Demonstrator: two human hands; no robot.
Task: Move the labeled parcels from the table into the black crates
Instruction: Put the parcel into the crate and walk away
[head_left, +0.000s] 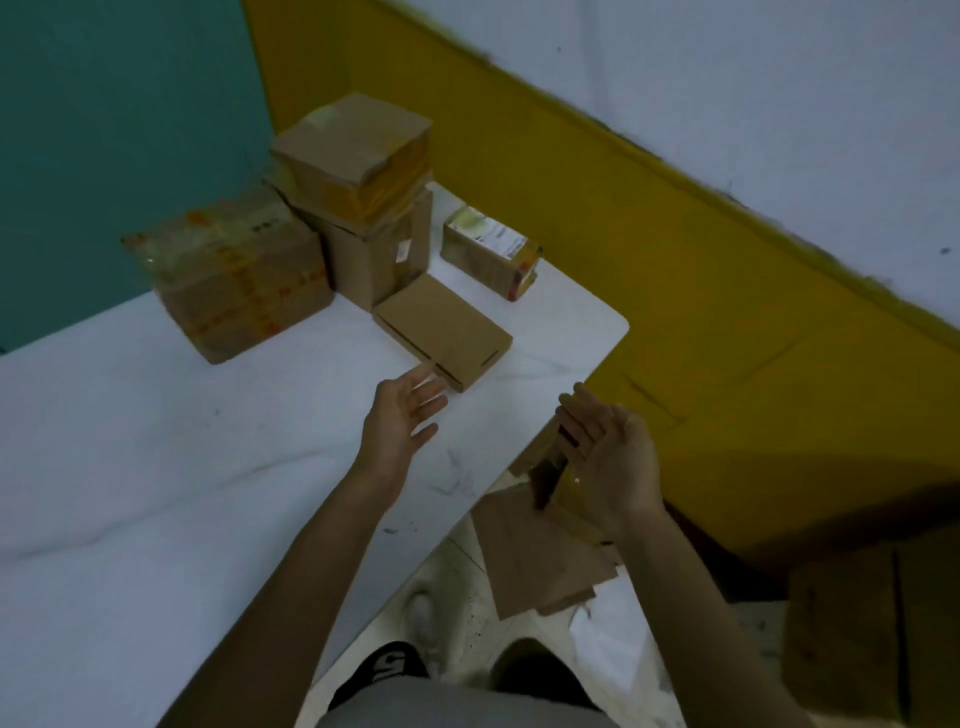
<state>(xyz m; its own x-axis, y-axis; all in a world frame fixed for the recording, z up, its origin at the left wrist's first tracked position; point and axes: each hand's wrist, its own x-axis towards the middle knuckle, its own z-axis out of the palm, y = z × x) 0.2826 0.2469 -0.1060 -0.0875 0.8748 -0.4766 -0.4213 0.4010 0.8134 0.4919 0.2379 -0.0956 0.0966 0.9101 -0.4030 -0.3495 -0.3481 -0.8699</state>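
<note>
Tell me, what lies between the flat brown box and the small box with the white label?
Nothing. The head view shows only a bare strip of white table between the flat brown box and the small labelled box; they stand apart.

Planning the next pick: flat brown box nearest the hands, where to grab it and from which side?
Grip the flat box by its two long sides near the front end, coming from the person's side. It lies flat and low, and its far end sits close to the taller boxes. The open left hand is right by its near corner.
</note>
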